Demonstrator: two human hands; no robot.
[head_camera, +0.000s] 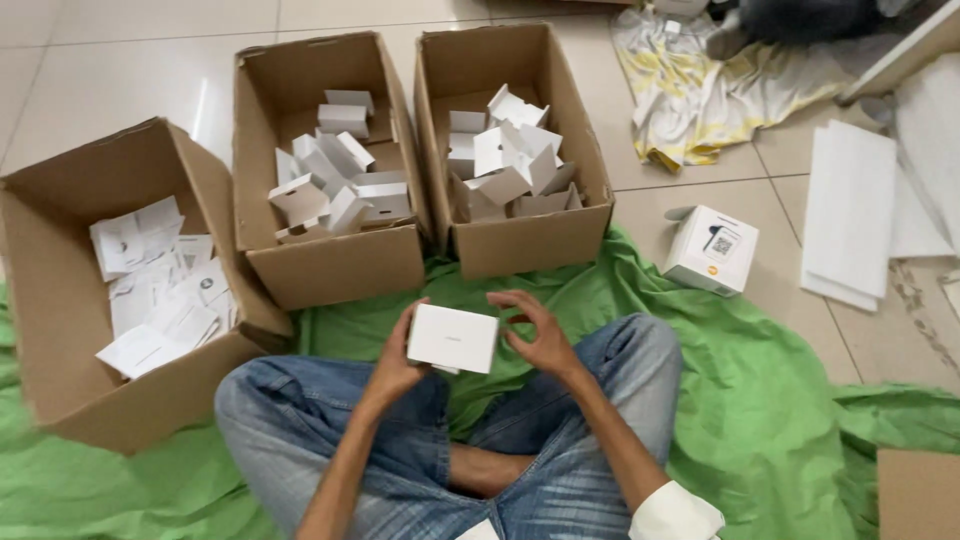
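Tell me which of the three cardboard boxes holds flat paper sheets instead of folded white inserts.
The leftmost cardboard box, tilted on the green cloth. The middle box and right box hold folded white cardboard pieces.

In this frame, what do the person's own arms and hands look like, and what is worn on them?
Both forearms are bare. The left hand and right hand wear no gloves, and no rings or watch can be made out. A white rolled-up cuff shows at the right elbow; the left arm shows no sleeve in view.
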